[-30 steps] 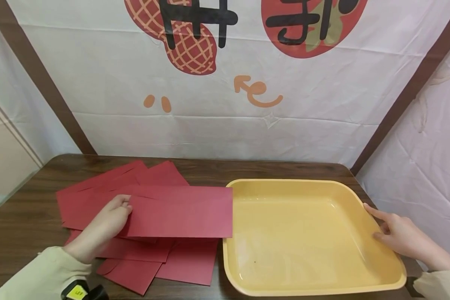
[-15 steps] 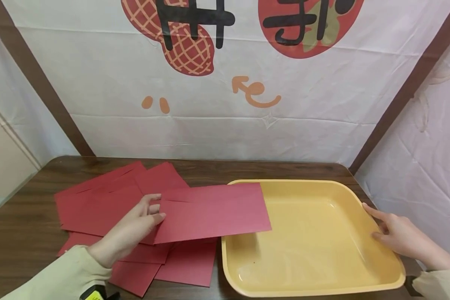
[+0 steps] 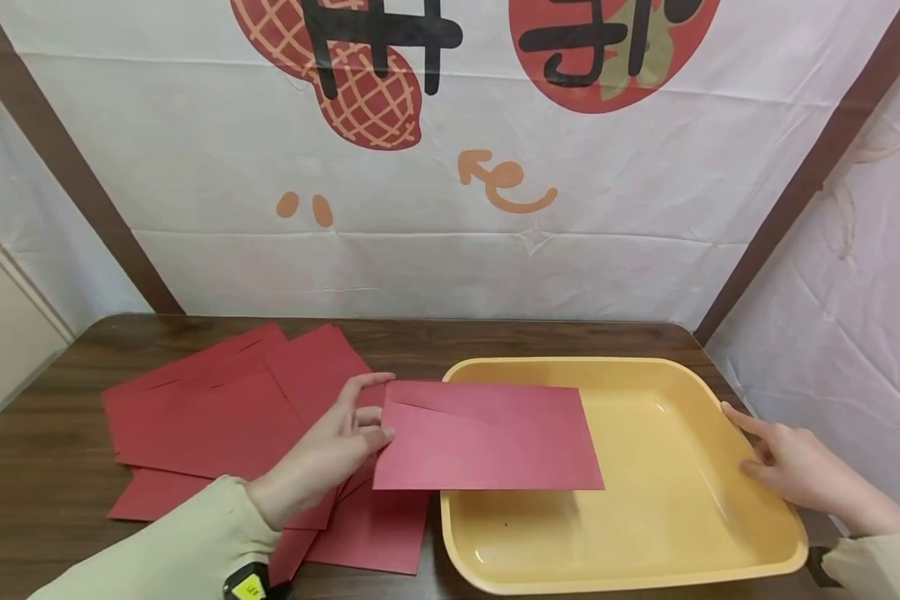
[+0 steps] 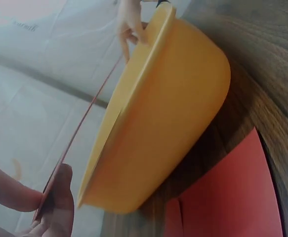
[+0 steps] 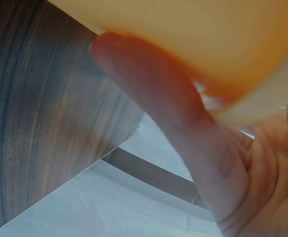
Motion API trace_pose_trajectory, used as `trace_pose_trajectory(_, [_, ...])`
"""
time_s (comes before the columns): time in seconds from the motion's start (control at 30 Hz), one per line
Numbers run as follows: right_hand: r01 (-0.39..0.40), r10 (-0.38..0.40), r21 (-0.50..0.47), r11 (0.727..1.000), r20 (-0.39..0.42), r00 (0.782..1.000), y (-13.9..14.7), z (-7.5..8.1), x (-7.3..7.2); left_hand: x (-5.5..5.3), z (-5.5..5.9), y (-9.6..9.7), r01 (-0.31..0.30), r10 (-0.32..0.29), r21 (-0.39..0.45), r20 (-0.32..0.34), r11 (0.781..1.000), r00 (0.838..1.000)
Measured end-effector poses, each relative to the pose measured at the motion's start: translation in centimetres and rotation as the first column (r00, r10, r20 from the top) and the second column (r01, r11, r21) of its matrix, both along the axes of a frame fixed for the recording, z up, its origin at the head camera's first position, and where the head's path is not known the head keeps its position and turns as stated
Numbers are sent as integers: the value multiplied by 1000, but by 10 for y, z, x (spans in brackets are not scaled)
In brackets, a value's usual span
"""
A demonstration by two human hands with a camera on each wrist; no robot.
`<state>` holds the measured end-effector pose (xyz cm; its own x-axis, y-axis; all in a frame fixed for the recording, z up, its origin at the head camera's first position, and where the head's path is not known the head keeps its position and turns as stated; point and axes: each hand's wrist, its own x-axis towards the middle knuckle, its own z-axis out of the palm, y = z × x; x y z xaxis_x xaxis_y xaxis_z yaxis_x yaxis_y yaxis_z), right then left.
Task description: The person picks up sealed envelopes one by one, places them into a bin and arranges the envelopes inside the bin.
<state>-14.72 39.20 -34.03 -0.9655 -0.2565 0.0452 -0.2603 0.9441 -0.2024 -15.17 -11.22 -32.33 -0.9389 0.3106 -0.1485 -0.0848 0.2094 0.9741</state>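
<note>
My left hand [image 3: 326,454] pinches the left end of a red envelope [image 3: 487,437] between thumb and fingers. The envelope extends rightward over the left part of a yellow plastic tray [image 3: 645,533], casting a shadow into it. Seen edge-on in the left wrist view, this envelope [image 4: 79,126] is a thin line above the tray's rim. On the far side, my right hand [image 3: 798,467] holds the tray's right rim, with the index finger stretched along it. A finger [image 5: 153,81] lies against the tray's outer wall in the right wrist view.
Several red envelopes [image 3: 202,417] lie in an overlapping, fanned heap left of the tray, partly under my left arm. All rests on a dark wood table [image 3: 52,450]. Behind it hangs a white printed cloth [image 3: 420,267], with more cloth at the right.
My left hand has carried the envelope rightward from over the heap to over the tray. The right hand keeps its hold on the rim, and the tray stays in place.
</note>
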Motion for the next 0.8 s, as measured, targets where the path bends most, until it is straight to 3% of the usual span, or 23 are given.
trace_pose_trajectory(0.1, [-3,3,1,1000,-10,1000,0,0,0,-1,-1,8,36,-36,62,2,997,999])
trace_pose_trajectory(0.53, [-9,9,0,1000,-33,999,0,0,0,-6,0,34,125,-127,133,9,983,992])
trace_pose_trajectory(0.8, [-8,8,3,1000,-38,999,-1,1,-1,-9,5,60,143,-146,92,31,985,989])
